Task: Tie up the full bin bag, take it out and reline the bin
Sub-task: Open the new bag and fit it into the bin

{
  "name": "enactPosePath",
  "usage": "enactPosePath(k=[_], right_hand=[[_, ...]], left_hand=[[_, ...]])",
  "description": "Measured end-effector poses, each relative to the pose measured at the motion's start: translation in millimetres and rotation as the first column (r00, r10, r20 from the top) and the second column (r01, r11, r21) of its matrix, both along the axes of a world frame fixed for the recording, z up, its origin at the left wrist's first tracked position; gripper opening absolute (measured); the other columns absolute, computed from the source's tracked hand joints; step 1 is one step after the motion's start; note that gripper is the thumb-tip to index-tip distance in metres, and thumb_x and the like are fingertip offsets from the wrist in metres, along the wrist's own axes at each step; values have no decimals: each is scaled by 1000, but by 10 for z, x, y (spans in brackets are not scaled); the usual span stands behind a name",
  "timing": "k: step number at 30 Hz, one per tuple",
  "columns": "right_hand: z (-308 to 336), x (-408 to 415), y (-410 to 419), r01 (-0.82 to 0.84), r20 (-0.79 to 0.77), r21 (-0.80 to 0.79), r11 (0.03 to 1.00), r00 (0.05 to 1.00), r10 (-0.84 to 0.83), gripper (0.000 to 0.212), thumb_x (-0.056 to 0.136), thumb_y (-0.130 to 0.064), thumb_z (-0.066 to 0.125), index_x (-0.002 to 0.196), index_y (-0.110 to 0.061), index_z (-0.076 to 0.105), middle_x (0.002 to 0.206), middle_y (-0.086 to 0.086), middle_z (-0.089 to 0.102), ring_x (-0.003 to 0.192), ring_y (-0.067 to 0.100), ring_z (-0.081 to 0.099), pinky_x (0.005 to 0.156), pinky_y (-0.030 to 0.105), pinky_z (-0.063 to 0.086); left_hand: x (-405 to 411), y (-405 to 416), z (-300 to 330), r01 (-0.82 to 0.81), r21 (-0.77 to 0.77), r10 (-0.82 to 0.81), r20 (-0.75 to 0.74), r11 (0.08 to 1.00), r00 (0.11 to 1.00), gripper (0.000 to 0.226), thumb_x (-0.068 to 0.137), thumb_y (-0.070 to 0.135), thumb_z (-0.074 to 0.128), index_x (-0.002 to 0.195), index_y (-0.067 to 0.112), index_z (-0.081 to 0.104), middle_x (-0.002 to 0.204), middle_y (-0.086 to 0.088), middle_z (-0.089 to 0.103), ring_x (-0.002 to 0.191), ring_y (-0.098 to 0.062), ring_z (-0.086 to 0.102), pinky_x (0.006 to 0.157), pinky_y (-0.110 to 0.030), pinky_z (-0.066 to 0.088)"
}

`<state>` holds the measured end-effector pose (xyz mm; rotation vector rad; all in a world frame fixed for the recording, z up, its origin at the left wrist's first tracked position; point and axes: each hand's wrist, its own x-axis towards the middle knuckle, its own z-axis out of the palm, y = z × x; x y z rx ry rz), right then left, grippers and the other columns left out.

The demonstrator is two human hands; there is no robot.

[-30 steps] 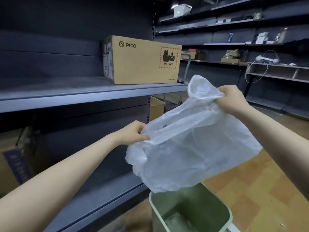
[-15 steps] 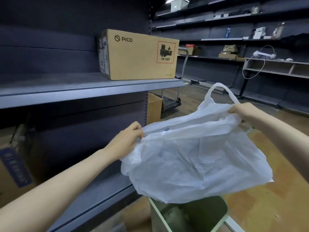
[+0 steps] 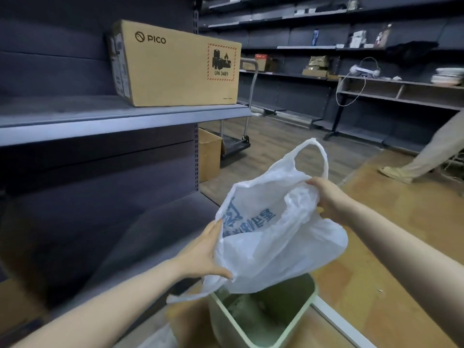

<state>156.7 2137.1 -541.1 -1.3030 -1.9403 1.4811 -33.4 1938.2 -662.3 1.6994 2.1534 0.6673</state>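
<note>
- Left hand (image 3: 204,252) holds the near side of the white plastic bag (image 3: 273,237) at its mouth; the thumb lies along the outside, and the fingers seem to be curled behind the film, but I cannot see them clearly.
- Right hand (image 3: 329,199) pinches the far side of the same mouth, fingers curled into the plastic, so the bag is pulled open between the two hands.
- One handle loop stands up just beyond the right hand, and the other hangs down below the left hand.
- Directly under both hands stands the pale green bin (image 3: 263,320), with no liner in it and only some dirt on the bottom. The bag hangs just above its rim and is not yet inside.
- My judgement: the old bag is already out, because the bin has no bag. What is left is to lower the new bag in and fold its edge over the rim.
- To the left of the left hand are dark grey shelves (image 3: 120,114), and further up on one of them a cardboard box (image 3: 175,64).
- Beyond the hands is a wooden floor (image 3: 391,237), then a flat trolley (image 3: 236,144), more shelves with small goods, and at the far right the leg (image 3: 426,154) of another person.
</note>
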Motion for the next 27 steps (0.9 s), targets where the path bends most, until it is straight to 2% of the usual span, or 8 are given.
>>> enactPosePath(k=[4, 9, 13, 17, 20, 24, 26, 27], right_hand=[[-157, 31, -154, -39, -99, 1, 999, 994, 39, 34, 100, -29, 29, 102, -16, 61, 91, 0, 64, 79, 11, 57, 62, 23, 35], [-431, 37, -293, -43, -119, -93, 995, 992, 31, 34, 96, -39, 34, 90, -23, 63, 92, 3, 61, 84, 21, 49, 77, 32, 35], [-703, -7, -438, -84, -221, -205, 975, 975, 37, 32, 96, -39, 37, 90, -27, 65, 84, -6, 68, 88, 18, 57, 81, 33, 39], [-1008, -42, -594, -82, -383, -376, 923, 921, -74, 28, 97, -38, 42, 93, -22, 63, 93, 4, 67, 89, 22, 61, 76, 33, 47], [-1278, -59, -682, -149, -497, -457, 877, 860, -113, 28, 97, -33, 41, 102, -16, 63, 87, 2, 67, 83, 17, 60, 78, 29, 47], [-1564, 95, -760, -259, -151, 78, 963, 951, 268, 35, 97, -12, 40, 117, -41, 40, 97, -10, 54, 81, 5, 51, 66, 16, 46], [-1708, 245, -641, -333, 143, 387, 860, 943, 300, 38, 88, -10, 45, 115, -37, 44, 111, -1, 50, 94, 15, 52, 78, 27, 44], [-1729, 321, -579, -364, 307, 481, 798, 922, 235, 38, 83, -11, 48, 117, -27, 48, 120, 3, 47, 103, 21, 52, 82, 29, 42]], left_hand=[[14, 75, -234, -244, 40, 246, -41, 969, 968, 95, 74, 81, 35, 149, 29, 10, 152, 13, 24, 122, -20, 30, 95, -41, 42], [-26, 112, -522, -354, -24, 354, 16, 935, 935, 87, 86, 36, 62, 147, 21, 1, 158, 5, -20, 123, -36, 46, 90, -42, 47], [50, 125, -583, -375, 15, 374, 23, 927, 927, 87, 79, 3, 49, 148, 18, -2, 158, 8, -2, 118, -32, 50, 79, -34, 48], [135, 222, -407, -307, 98, 242, 411, 947, 879, 69, 71, -1, 59, 130, 22, 30, 127, 12, 43, 116, -18, 51, 74, -18, 42], [213, 265, -327, -301, 85, 184, 626, 950, 758, 81, 61, 5, 64, 130, 30, 30, 118, 8, 53, 109, -13, 57, 78, -22, 52], [310, 236, -399, -135, -150, 195, 526, 979, 828, 88, 80, -7, 50, 142, 39, 7, 112, 9, 45, 69, -10, 48, 49, -13, 43], [343, 219, -483, -113, -213, 195, 420, 971, 887, 96, 80, -5, 48, 149, 30, -8, 147, 4, 25, 108, -16, 50, 81, -21, 49], [359, 217, -511, -113, -223, 189, 358, 968, 915, 100, 79, -4, 50, 149, 27, -13, 157, 4, 8, 134, -18, 34, 99, -24, 40]])
